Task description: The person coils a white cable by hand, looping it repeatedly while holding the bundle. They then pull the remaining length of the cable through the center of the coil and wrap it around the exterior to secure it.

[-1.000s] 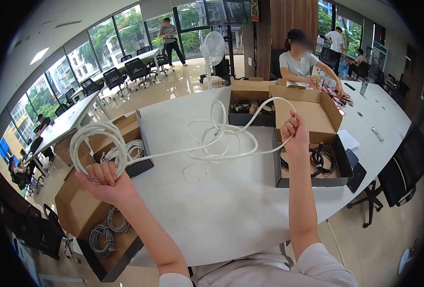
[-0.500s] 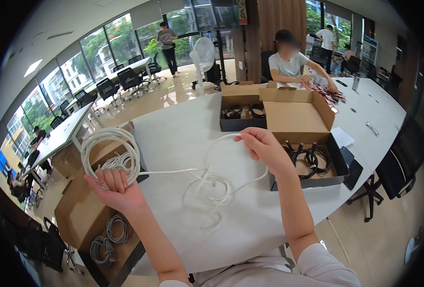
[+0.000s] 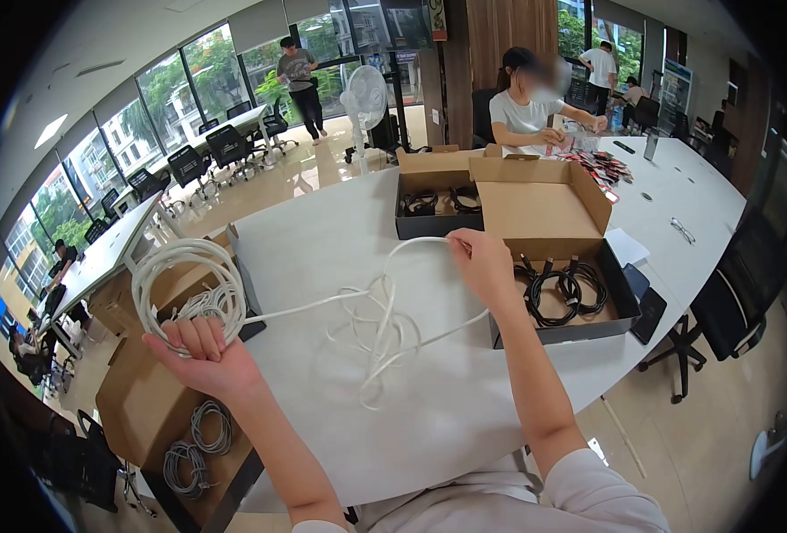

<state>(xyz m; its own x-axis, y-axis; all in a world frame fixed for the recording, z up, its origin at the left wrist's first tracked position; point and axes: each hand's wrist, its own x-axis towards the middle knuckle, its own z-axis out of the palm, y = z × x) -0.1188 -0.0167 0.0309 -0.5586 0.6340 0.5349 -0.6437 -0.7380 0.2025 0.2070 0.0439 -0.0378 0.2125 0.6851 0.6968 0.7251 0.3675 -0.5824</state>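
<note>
A white cable (image 3: 378, 330) runs between my two hands, its middle part in a loose tangle of loops over the table. My left hand (image 3: 205, 355) is closed around the wound coil (image 3: 147, 282) of this cable, which stands up in round loops. Further right, my right hand (image 3: 485, 266) pinches the cable, with one stretch arching left from the fingertips and another passing below the wrist. Behind the coil sits an open cardboard box (image 3: 224, 242) holding more white cable, partly hidden. Below my left forearm, another open box (image 3: 155, 453) contains grey coiled cables (image 3: 211, 426).
Two open boxes with black cables stand at the back: one (image 3: 411, 224) behind, one (image 3: 620, 324) by my right forearm. A phone (image 3: 649, 315), glasses (image 3: 683, 231) and a red pile (image 3: 602, 169) lie rightward. A person (image 3: 522, 111) sits across the table (image 3: 295, 231).
The tangle of white cable between my hands has shifted and its loops hang differently. My hands keep nearly the same places and grips. The seated person's arms have moved.
</note>
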